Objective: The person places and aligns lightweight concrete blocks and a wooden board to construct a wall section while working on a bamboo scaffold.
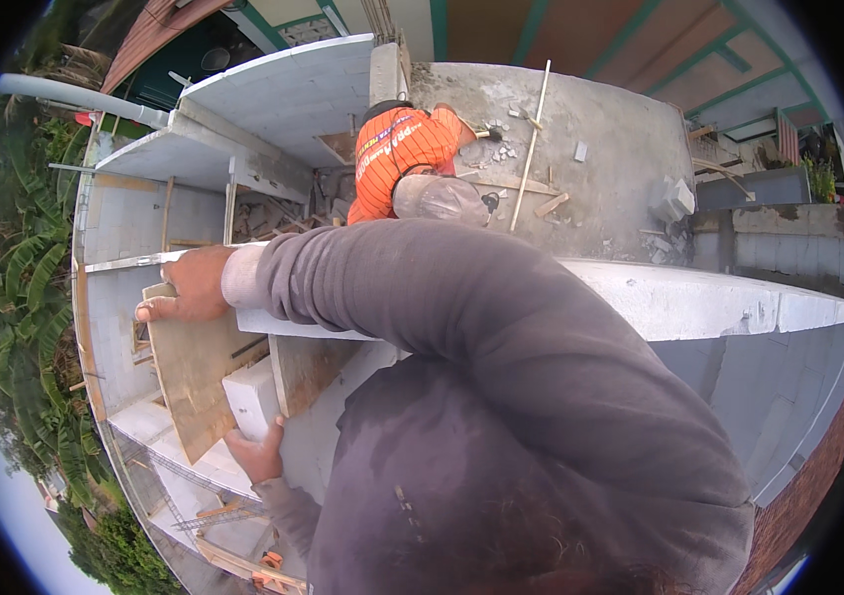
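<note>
Daylight, bright — shadows soft | sky (33, 531) pale | edges bowed toward rim

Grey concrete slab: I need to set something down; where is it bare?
The grey concrete slab is bare between the small white rectangular block and its right edge, beyond the broken white chunks. Left of the long pale pole is crowded with grey-white rubble near the orange-shirted worker.

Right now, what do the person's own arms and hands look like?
The right hand and left hand wear no gloves. The right sleeve is long, wrinkled and dark greyish, with a paler cuff; the left sleeve looks similarly dark.
</note>
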### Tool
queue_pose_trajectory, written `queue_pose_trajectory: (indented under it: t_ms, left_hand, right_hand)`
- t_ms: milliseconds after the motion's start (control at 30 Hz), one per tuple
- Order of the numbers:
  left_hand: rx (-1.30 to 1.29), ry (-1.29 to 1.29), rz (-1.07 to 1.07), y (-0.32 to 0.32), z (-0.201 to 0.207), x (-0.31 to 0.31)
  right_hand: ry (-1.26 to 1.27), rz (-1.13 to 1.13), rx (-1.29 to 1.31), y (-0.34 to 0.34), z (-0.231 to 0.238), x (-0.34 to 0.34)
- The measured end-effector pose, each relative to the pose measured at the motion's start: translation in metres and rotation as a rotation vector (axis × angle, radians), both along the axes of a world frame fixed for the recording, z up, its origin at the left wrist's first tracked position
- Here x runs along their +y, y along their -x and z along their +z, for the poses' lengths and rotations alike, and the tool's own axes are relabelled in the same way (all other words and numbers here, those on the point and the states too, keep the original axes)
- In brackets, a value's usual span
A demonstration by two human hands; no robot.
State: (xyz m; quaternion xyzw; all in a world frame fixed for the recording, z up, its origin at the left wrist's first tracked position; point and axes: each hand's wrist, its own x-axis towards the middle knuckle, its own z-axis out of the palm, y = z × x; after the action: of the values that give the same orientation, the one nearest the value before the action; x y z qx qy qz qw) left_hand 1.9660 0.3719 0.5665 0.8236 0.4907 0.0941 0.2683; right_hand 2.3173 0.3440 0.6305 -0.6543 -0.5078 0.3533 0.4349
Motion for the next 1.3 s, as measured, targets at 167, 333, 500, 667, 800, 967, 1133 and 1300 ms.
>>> queue_pose_trajectory:
  t_ms: [167,333,500,667,800,967,1133,1300]
  left_hand:
    - [-0.052,0.025,0.019,-0.006,0.004,-0.005]
    - [-0.090,0.023,0.016,0.000,0.000,-0.002]
    - [-0.116,0.042,0.016,-0.002,0.000,-0.003]
    - [-0.147,0.020,-0.012,-0.005,0.001,-0.008]
    - [-0.149,0.011,-0.002,-0.008,0.003,-0.011]
    - [-0.006,0.000,-0.017,-0.006,0.004,-0.006]
    - [-0.061,-0.012,-0.016,0.001,-0.003,-0.006]
    - [-0.102,-0.002,-0.032,0.000,-0.006,-0.005]
  right_hand:
    - [-0.010,-0.012,0.017,0.000,-0.002,-0.001]
    - [-0.026,-0.014,0.006,0.001,0.000,-0.003]
    - [-0.009,-0.003,-0.010,-0.001,0.001,-0.004]
    - [-0.033,-0.035,-0.022,0.002,-0.003,0.000]
    - [-0.002,-0.014,-0.017,0.001,0.000,-0.001]
    - [0.042,0.015,0.009,-0.003,0.005,-0.004]
    - [0.042,0.005,0.027,-0.001,0.005,-0.005]
    - [0.019,-0.030,-0.038,0.002,-0.008,0.009]
